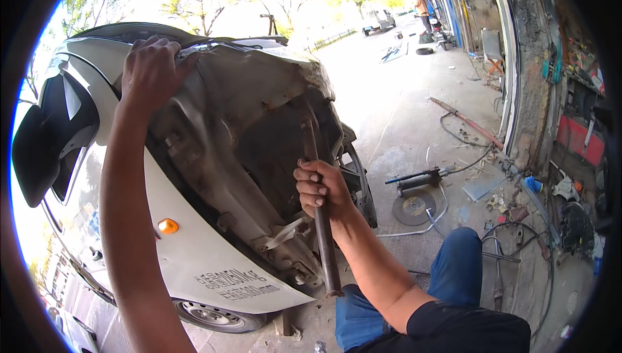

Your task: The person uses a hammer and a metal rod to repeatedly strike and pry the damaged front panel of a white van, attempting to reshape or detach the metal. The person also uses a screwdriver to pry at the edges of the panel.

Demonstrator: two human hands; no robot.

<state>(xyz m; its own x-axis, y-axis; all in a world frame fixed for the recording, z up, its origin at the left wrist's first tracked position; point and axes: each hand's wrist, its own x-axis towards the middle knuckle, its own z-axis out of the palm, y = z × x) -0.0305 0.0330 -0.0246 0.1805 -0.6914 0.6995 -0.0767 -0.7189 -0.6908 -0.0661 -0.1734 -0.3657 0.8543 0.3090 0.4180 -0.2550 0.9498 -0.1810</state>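
Observation:
My right hand (pixel 319 189) is closed around a rusty metal bar or pipe (pixel 324 241), held roughly upright in the view. The bar's far end lies against or in front of the dark wheel-well opening in the vehicle's bared front body (pixel 218 144); whether it touches is unclear. My left hand (pixel 151 69) rests on the upper edge of that body, fingers over the rim near some cables, gripping no separate object. The white door panel (pixel 204 256), with an orange side lamp (pixel 168 226) and printed writing, is below my left forearm.
On the ground to the right lie a grinding disc (pixel 414 206), a hydraulic cylinder (pixel 419 181), a red-brown pole (pixel 466 122), hoses and scraps. A black mirror (pixel 35 156) juts out at left. A person (pixel 423 10) stands far off near a parked truck (pixel 378 21).

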